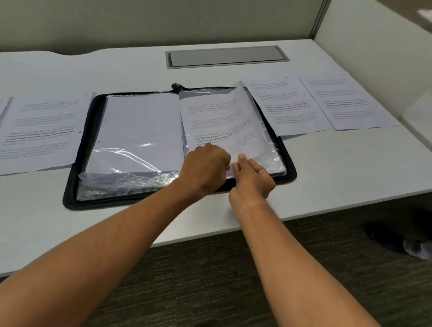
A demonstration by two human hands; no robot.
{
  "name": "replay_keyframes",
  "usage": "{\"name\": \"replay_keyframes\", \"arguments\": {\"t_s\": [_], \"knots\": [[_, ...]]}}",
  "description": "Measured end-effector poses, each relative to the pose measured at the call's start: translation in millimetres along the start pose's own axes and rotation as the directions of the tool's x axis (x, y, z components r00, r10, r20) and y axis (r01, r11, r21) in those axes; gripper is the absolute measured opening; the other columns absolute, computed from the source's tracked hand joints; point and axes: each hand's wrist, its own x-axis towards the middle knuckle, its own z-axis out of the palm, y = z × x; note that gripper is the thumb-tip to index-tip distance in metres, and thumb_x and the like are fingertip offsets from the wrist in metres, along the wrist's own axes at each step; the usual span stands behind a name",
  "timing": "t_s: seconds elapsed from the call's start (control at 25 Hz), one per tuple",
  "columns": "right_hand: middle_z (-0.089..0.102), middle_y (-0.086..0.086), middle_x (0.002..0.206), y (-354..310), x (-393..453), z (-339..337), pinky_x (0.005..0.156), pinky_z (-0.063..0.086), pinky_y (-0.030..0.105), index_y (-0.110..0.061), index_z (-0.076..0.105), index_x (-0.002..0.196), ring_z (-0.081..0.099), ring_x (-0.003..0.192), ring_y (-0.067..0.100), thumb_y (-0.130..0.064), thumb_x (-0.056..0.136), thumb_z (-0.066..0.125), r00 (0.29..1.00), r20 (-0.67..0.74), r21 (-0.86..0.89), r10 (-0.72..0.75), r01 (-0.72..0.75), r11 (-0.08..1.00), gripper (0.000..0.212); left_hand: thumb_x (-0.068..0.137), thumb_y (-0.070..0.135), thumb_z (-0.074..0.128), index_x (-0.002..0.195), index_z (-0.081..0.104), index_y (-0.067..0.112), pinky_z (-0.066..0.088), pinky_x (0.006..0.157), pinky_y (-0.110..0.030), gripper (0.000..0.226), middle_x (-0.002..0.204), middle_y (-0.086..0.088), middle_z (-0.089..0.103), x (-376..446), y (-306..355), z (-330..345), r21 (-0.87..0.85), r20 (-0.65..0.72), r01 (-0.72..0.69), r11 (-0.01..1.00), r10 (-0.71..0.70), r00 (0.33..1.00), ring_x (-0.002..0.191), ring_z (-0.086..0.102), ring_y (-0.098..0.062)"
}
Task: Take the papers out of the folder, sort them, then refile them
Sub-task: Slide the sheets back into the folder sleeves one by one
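Observation:
A black zip folder (76, 160) lies open on the white desk, its clear plastic sleeves (136, 133) spread over both halves. A printed sheet (222, 118) lies on the right half, its far corner curling up. My left hand (204, 170) is curled at the sheet's near edge and my right hand (253, 177) pinches that edge just beside it. Whether the sheet sits inside a sleeve or on top I cannot tell. More printed papers lie left of the folder (40, 130) and right of it (284, 104), (345, 103).
A grey cable flap (226, 56) is set into the desk behind the folder. Partition walls close off the back and the right side. The desk's front edge runs just below my wrists, with dark carpet beneath. A dark shoe (402, 238) shows on the floor at right.

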Motion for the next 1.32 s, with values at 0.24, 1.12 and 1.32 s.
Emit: {"name": "replay_keyframes", "arguments": {"t_s": [0.24, 1.12, 1.32], "knots": [[0.075, 0.017, 0.092, 7.7, 16.6, 29.4, 0.076, 0.063, 0.043, -0.002, 0.074, 0.096, 0.075, 0.082, 0.026, -0.002, 0.083, 0.078, 0.999, 0.027, 0.030, 0.040, -0.041, 0.999, 0.014, 0.093, 0.022, 0.056, 0.092, 0.075, 0.017, 0.052, 0.067, -0.038, 0.020, 0.086, -0.007, 0.069, 3.7, -8.5, 3.9, -0.017, -0.030, -0.004, 1.000, 0.004, 1.000, 0.079, 0.063, -0.030], [0.074, -0.004, 0.094, -28.0, -7.6, 30.7, 0.084, 0.059, 0.031, -0.020, 0.075, 0.093, 0.068, 0.094, 0.013, -0.022, 0.088, 0.075, 0.764, 0.370, -0.328, -0.529, 0.640, 0.694, 0.005, 0.082, 0.041, 0.066, 0.093, 0.073, 0.017, 0.056, 0.085, -0.037, 0.028, 0.089, 0.001, 0.072, 17.0, -32.3, -48.0, -0.635, -0.013, 0.396, 0.664, -0.521, 0.853, 0.084, 0.067, -0.015], [0.077, -0.005, 0.094, -9.1, -57.0, 71.7, 0.076, 0.055, 0.020, -0.016, 0.079, 0.099, 0.070, 0.091, 0.009, -0.020, 0.088, 0.074, 0.553, 0.703, -0.256, -0.447, 0.783, 0.567, 0.012, 0.067, 0.069, 0.063, 0.096, 0.068, 0.015, 0.057, 0.085, -0.046, 0.062, 0.102, -0.006, 0.069, 30.6, -63.0, -101.5, -0.763, 0.040, 0.473, 0.441, -0.697, 0.716, 0.093, 0.067, -0.024]]}}
